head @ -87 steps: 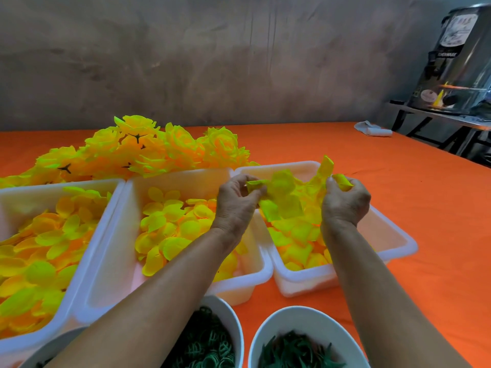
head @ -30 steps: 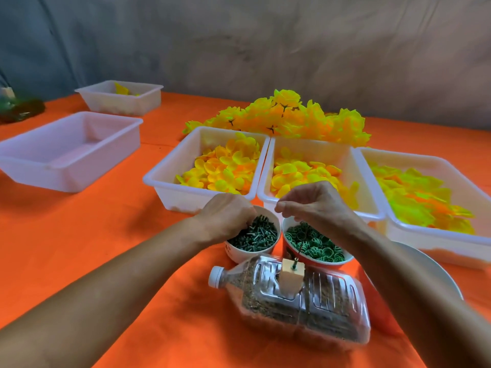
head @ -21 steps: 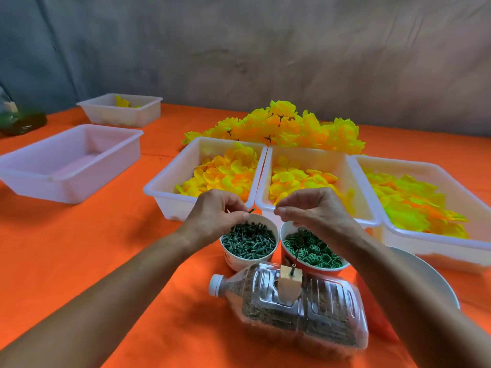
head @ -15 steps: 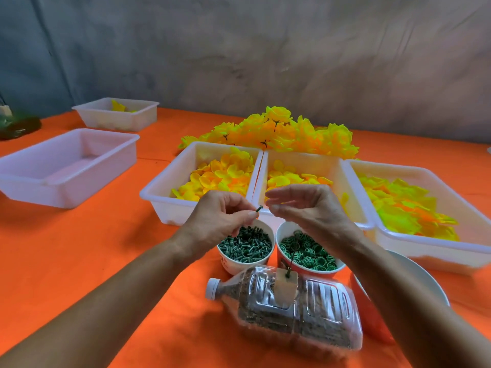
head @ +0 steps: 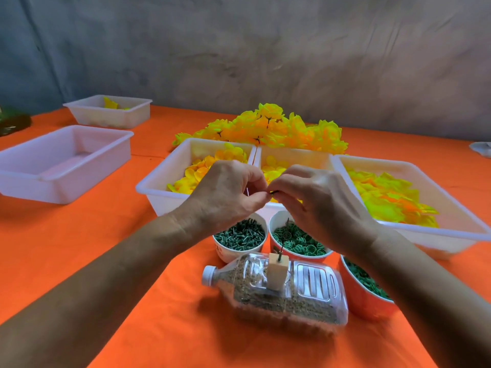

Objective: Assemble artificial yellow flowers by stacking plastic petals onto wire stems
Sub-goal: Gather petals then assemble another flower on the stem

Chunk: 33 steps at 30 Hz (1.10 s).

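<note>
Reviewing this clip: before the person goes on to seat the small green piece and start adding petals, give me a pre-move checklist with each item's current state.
1. Small green piece held: ok, pinched between the fingertips of the left hand and right hand.
2. Piece joined to a second part: cannot tell, too small and partly hidden by the fingers.
3. Wire stem upright in the block on the sand-filled bottle: ok.
4. Bottle steady: ok, lying on its side on the orange cloth.
5. Petals available: ok, three white trays hold yellow petals.
6. Both hands free for petals: not ok, both occupied with the piece.
</note>
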{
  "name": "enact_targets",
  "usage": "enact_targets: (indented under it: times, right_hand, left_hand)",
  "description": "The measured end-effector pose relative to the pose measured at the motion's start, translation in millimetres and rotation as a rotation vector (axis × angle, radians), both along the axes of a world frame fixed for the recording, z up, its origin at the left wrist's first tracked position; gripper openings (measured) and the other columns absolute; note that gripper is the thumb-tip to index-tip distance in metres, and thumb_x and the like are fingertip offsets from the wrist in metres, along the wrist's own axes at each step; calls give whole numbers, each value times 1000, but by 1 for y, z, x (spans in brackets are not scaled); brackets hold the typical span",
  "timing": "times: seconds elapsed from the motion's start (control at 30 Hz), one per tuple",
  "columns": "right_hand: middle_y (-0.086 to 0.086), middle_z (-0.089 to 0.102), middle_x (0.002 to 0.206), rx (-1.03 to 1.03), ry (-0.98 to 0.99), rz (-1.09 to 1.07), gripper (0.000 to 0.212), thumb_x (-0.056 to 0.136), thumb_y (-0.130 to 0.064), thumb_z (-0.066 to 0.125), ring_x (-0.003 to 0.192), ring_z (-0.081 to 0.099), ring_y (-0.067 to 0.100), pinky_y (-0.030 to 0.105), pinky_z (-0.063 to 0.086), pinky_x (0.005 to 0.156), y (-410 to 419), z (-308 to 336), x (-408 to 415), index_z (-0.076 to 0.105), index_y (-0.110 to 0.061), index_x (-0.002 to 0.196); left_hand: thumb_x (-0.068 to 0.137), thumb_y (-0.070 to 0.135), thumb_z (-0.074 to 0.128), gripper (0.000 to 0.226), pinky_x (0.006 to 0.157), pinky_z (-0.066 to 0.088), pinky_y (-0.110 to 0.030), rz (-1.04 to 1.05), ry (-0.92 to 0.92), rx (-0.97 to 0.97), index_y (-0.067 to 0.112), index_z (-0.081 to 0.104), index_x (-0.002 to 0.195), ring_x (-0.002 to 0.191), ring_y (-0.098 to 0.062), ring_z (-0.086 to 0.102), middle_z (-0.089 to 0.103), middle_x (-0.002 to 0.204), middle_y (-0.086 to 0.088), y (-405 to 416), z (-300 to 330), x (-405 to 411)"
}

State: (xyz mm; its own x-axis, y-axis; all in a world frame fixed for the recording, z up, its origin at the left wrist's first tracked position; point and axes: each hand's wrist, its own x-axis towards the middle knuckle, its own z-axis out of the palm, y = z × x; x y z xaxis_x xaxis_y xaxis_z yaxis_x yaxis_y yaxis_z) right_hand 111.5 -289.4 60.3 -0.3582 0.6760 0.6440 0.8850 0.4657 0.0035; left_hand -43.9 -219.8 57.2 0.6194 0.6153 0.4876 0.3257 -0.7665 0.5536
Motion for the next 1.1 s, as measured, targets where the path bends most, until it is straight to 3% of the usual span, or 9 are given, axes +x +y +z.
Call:
enact_targets:
  times: [0.07,0.13,0.27,0.43,0.53,0.63,0.73,0.9,1.1]
  right_hand:
    - [14,67,75,38,38,-36,12,84,-5,62,60,63,33,41,50,50,-5,2,1,73,-3,87]
    - [11,70,74,30,232,-84,9,82,-3,66,62,65,28,41,52,57,-9,0,2,74,-5,85]
    - [4,71,67,-350,1255,62,9,70,-4,74,60,68,12,21,54,57,-22,-13,6,73,-11,76]
    - [3,72,67,-598,1753,64,10,59,-14,72,60,68,10,17,50,50,-32,-34,3,77,-17,67]
    - [6,73,74,-638,1819,88,12,57,-14,72,62,69,11,17,50,49,-33,-37,0,77,-15,68]
    - [7,73,75,-680,1861,122,16,55,-15,74,61,67,11,17,49,48,-32,-40,-2,77,-13,70]
    - [5,71,72,-714,1905,147,14,56,-15,74,58,65,9,17,47,47,-31,-41,-5,76,-14,69]
    - [2,69,69,-715,1903,155,9,57,-16,73,55,61,7,17,45,47,-28,-40,-13,75,-16,66]
    - [1,69,68,-688,1833,173,10,56,-17,73,57,62,7,18,47,48,-31,-41,-13,74,-15,66]
  left_hand:
    - [81,11,73,9,52,33,-11,-4,-71,-51,9,69,73,47,1,43,53,56,12,-3,2,2]
    - [80,15,74,5,56,39,-15,-9,-168,-124,11,72,82,50,0,47,60,63,11,-8,-1,2]
    - [79,17,75,6,55,46,-24,-23,-316,-288,21,72,83,54,-8,52,66,68,7,-21,-23,-2]
    - [72,16,80,13,55,46,-18,-56,-384,-469,21,72,82,55,-7,57,68,67,6,-42,-50,3]
    - [75,15,78,11,69,57,-39,-38,-432,-495,18,73,84,71,-26,69,72,77,-8,-45,-54,7]
    - [76,16,77,5,72,58,-44,-21,-480,-499,19,74,79,74,-32,68,73,74,-7,-48,-53,12]
    - [77,15,77,5,69,57,-39,-18,-529,-533,19,74,74,73,-33,68,73,72,-4,-49,-53,15]
    - [76,13,75,9,62,51,-22,-56,-573,-594,20,73,72,68,-16,66,73,72,-4,-50,-51,16]
    - [75,14,76,5,68,54,-30,-57,-584,-596,17,73,73,72,-22,68,73,73,-5,-52,-52,16]
